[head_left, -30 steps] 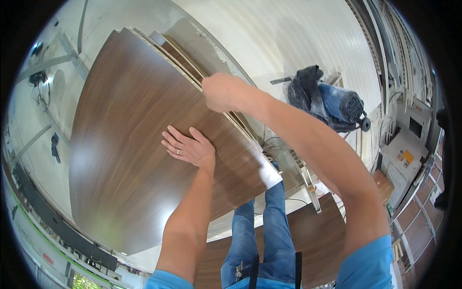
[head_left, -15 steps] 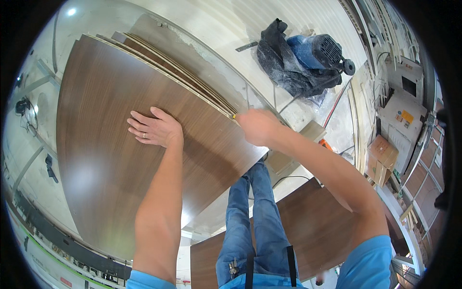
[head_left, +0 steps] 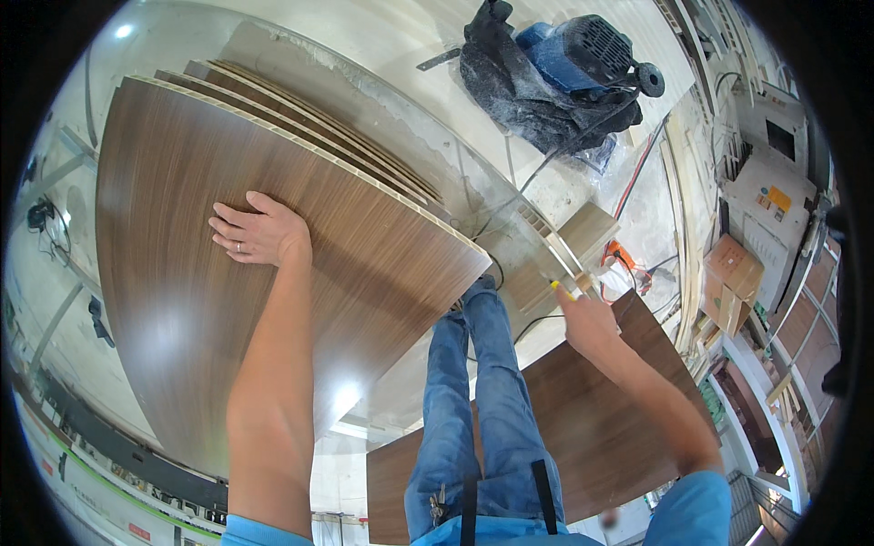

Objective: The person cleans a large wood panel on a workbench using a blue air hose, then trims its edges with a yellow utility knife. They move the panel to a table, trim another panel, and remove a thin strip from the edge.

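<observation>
My left hand (head_left: 264, 232) lies flat on a large wood-grain brown panel (head_left: 200, 300), its fingers stretched and a little apart. That panel is the front one of a stack, and the pale edges of several more brown panels (head_left: 355, 150) show behind it. My right hand (head_left: 592, 323) is off to the right, apart from the stack. Its fingers are closed around a small tool (head_left: 555, 285), of which only a yellow end shows. The tool's exact kind cannot be made out.
A blue power tool (head_left: 578, 59) with a dark dusty cloth or bag (head_left: 501, 91) stands on a pale surface at the far side. Another brown panel (head_left: 583, 419) lies near my legs. Wood offcuts (head_left: 583, 232), an orange item (head_left: 619, 255) and a cardboard box (head_left: 731, 282) are at the right.
My right hand has left the edge of the stack and moved right and nearer, still holding the yellow-ended tool. My left hand stays flat on the panel; the whole view has shifted slightly.
</observation>
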Motion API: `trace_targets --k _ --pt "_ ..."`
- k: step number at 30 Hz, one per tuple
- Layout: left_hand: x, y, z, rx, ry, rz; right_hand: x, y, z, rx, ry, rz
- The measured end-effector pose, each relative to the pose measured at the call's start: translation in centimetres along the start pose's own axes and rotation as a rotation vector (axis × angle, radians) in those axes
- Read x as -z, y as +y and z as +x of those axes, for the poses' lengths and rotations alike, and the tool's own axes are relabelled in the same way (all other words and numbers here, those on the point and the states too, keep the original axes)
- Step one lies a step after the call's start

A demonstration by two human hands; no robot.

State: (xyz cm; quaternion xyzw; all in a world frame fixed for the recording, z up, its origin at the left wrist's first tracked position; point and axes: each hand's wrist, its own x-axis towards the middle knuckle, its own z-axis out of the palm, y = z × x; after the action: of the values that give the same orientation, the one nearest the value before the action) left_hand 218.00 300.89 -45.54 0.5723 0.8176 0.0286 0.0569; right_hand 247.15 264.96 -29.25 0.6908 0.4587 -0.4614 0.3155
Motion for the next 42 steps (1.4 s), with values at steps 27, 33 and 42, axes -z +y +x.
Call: trace_targets --k 27,33,42 --pt "6.1 -11.9 -9.8 -0.519 -0.296 -0.023 -9.6 -5.7 -1.2 -0.132 0.268 1.576" --pt "11.2 -21.5 -24.1 -0.449 -0.658 0.014 -6.0 -8.5 -4.1 -0.045 0.250 1.446" --pt "18.9 -31.7 -48.1 0.317 -1.090 -0.515 -3.6 -12.1 -9.3 0.185 -0.003 0.970"
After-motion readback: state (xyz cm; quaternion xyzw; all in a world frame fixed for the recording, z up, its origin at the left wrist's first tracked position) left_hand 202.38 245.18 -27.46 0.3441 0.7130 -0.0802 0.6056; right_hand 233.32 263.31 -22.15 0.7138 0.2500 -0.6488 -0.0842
